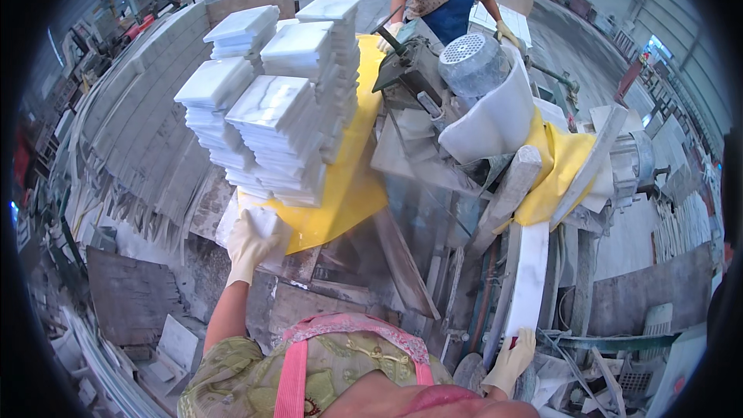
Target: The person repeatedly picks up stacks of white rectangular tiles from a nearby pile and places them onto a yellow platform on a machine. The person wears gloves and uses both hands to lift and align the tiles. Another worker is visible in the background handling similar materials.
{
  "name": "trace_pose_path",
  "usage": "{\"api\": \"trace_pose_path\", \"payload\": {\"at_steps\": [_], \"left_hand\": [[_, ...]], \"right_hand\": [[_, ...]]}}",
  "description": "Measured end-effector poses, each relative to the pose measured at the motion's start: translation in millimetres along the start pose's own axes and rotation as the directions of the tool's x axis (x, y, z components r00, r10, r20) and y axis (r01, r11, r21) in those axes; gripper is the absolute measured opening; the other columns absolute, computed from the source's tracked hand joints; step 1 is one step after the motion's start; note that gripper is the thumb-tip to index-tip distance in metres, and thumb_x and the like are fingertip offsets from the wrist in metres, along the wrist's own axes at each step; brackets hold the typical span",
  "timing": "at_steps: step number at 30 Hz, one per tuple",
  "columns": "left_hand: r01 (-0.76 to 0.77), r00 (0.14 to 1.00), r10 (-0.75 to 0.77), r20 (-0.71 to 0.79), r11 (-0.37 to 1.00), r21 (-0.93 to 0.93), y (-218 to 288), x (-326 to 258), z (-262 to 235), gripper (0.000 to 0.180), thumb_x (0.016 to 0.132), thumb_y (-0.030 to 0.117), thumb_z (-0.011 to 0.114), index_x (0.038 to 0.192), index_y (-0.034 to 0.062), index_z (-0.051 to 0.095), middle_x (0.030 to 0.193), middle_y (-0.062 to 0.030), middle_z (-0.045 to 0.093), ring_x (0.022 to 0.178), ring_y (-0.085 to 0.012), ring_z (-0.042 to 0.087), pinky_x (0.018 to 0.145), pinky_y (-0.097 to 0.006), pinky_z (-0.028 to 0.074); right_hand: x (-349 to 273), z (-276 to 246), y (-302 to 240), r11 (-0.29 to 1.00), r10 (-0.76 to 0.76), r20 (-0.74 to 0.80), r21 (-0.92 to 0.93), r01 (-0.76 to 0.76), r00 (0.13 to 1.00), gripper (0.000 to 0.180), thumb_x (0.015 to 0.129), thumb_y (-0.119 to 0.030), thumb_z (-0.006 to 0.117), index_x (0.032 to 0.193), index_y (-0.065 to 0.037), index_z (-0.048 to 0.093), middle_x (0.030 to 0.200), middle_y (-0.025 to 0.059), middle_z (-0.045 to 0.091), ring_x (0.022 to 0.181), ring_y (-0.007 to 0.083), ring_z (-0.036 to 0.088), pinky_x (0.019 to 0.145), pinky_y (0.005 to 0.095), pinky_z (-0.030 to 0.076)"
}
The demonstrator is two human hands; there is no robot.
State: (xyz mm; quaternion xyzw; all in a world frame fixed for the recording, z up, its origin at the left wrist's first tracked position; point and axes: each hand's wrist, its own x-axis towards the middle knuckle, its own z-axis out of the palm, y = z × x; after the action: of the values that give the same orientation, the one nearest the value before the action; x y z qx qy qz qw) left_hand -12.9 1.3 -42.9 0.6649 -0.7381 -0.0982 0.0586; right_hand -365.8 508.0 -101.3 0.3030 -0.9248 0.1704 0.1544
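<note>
Ahead, a white strip meets the right hand.

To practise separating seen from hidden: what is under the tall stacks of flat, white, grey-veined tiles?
The stacks of flat, white, grey-veined tiles rest on a thin, bright yellow sheet, visible at their front and right. Whatever supports it directly beneath them is covered.
</note>
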Motion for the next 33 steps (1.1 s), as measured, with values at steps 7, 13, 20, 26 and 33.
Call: {"api": "trace_pose_path", "payload": {"at_steps": [7, 13, 20, 26, 33], "left_hand": [[-0.001, 1.000, 0.000, 0.021, 1.000, 0.004, -6.7, 6.2, 8.0, 0.098, 0.063, 0.046, 0.086, 0.138, -0.0033, 0.047, 0.119, -0.0252, 0.066, 0.106, -0.0396, 0.068, 0.092, -0.045, 0.056], [-0.024, 1.000, 0.024, 0.000, 1.000, -0.017, -4.4, 3.2, 3.5, 0.096, 0.064, 0.044, 0.086, 0.137, -0.0047, 0.049, 0.121, -0.0271, 0.065, 0.111, -0.0410, 0.066, 0.095, -0.046, 0.054], [-0.024, 1.000, 0.024, -0.002, 0.999, -0.034, 1.2, 0.1, -1.5, 0.088, 0.065, 0.041, 0.086, 0.131, -0.0041, 0.052, 0.120, -0.0279, 0.065, 0.110, -0.0423, 0.065, 0.095, -0.047, 0.053], [-0.053, 0.997, 0.050, -0.054, 0.998, -0.045, -0.7, -2.5, 0.5, 0.089, 0.066, 0.040, 0.086, 0.134, -0.0052, 0.051, 0.121, -0.0284, 0.064, 0.114, -0.0418, 0.064, 0.098, -0.047, 0.052], [-0.039, 0.999, 0.038, -0.012, 0.998, -0.057, -3.2, 1.4, 1.6, 0.101, 0.066, 0.040, 0.086, 0.145, -0.0057, 0.044, 0.133, -0.0283, 0.059, 0.123, -0.0418, 0.059, 0.105, -0.045, 0.048]], "right_hand": [[-12.0, -3.8, 9.3, 0.988, 0.141, 0.140, 0.036, -0.148, 0.980, 0.050, 0.074, -0.006, 0.073, 0.122, 0.007, 0.062, 0.130, 0.0265, 0.061, 0.127, 0.0446, 0.052, 0.111, 0.0486, 0.038], [-5.6, -9.0, 1.6, 0.981, 0.173, 0.350, -0.147, -0.129, 0.921, 0.091, 0.073, -0.011, 0.080, 0.153, -0.002, 0.039, 0.160, 0.0217, 0.037, 0.149, 0.0376, 0.033, 0.119, 0.0482, 0.030], [10.8, 28.1, 10.3, 0.921, 0.211, 0.260, -0.375, -0.103, 0.942, 0.091, 0.079, -0.016, 0.079, 0.157, -0.005, 0.035, 0.161, 0.0235, 0.035, 0.148, 0.0361, 0.036, 0.113, 0.0501, 0.036], [7.3, 26.8, 24.8, 0.981, 0.160, 0.132, -0.135, -0.142, 0.978, 0.072, 0.084, -0.015, 0.072, 0.148, 0.003, 0.045, 0.147, 0.0258, 0.051, 0.138, 0.0385, 0.047, 0.111, 0.0476, 0.039], [52.1, 24.8, 28.6, 0.890, -0.174, 0.211, -0.384, 0.245, 0.962, 0.076, 0.082, -0.017, 0.073, 0.149, 0.003, 0.042, 0.148, 0.0225, 0.051, 0.139, 0.0350, 0.046, 0.120, 0.0501, 0.031]]}}
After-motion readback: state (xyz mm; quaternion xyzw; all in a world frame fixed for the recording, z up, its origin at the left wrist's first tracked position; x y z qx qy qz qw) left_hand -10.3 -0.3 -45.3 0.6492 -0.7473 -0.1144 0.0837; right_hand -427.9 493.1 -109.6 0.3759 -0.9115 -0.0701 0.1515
